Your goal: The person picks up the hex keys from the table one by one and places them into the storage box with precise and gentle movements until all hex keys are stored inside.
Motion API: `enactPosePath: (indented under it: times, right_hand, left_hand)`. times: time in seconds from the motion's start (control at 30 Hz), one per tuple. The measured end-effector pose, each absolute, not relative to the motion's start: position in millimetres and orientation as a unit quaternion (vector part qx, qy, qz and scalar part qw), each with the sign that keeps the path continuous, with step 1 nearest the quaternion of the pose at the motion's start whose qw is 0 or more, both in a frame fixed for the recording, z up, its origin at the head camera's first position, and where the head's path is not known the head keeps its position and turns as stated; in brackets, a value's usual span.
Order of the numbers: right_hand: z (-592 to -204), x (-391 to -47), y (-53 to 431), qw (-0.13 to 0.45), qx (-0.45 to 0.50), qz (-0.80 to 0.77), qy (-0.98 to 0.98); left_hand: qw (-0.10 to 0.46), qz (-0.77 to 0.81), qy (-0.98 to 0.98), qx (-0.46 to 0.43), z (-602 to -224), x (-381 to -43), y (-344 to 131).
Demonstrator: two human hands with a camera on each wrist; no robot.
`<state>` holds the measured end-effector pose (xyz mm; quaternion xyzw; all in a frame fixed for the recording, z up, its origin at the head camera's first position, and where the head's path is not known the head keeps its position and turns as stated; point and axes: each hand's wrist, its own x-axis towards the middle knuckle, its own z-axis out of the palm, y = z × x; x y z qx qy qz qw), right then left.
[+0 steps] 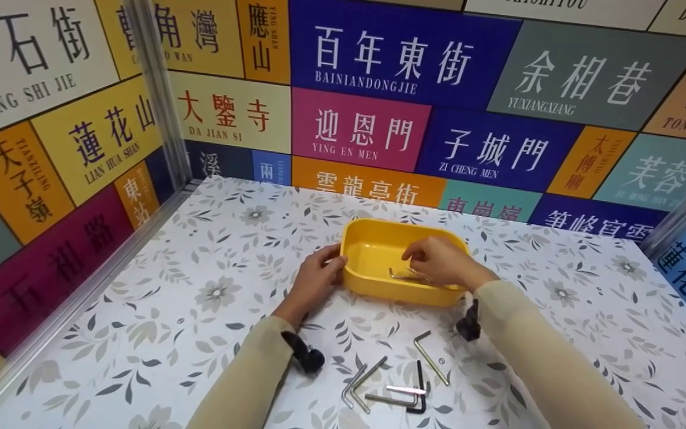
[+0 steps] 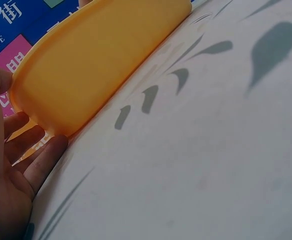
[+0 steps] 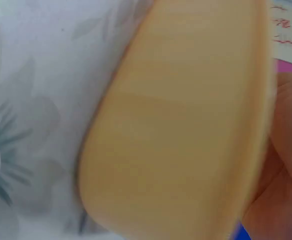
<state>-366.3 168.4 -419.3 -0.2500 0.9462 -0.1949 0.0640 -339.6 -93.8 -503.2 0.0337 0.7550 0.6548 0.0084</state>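
Observation:
A yellow plastic box (image 1: 373,289) stands on the table. My left hand (image 1: 318,277) holds its left end, the thumb at the rim and the fingers against the outer wall; the left wrist view shows these fingers (image 2: 48,157) low on the wall. My right hand (image 1: 441,261) reaches inside with bent fingers, over a silver hex key (image 1: 399,274). Whether the fingertips grip this key is unclear. In the right wrist view the box wall (image 3: 166,120) hides most of the right hand (image 3: 281,170).
Several loose hex keys lie on the near side of the box, among them a brass-coloured one (image 1: 432,359), a black one (image 1: 420,375) and a silver one (image 1: 352,386). A floral cloth (image 1: 218,292) covers the table. Printed panels (image 1: 361,128) stand behind it.

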Motion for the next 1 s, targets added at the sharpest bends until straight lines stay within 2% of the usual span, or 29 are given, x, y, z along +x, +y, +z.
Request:
enactPosePath:
  times: [0.3,0.6,0.73,1.0]
  right_hand:
    - [-387,-320,186,-0.01,-0.298,-0.24,0.924]
    - [-371,-259,187,-0.081,-0.351,-0.262,0.895]
    - [-371,-238,183,-0.075,-0.373,-0.257,0.888]
    - [-397,-221,178,0.001,-0.401,-0.287,0.87]
  left_hand:
    - [0.012,0.644,0.765,0.025,-502,-340,-94]
    - [0.015,0.648,0.762,0.02,-502,-340,-91]
    - [0.012,0.647,0.762,0.024,-503,-339,-94]
    - [0.009,0.647,0.762,0.029,-504,-338,-93]
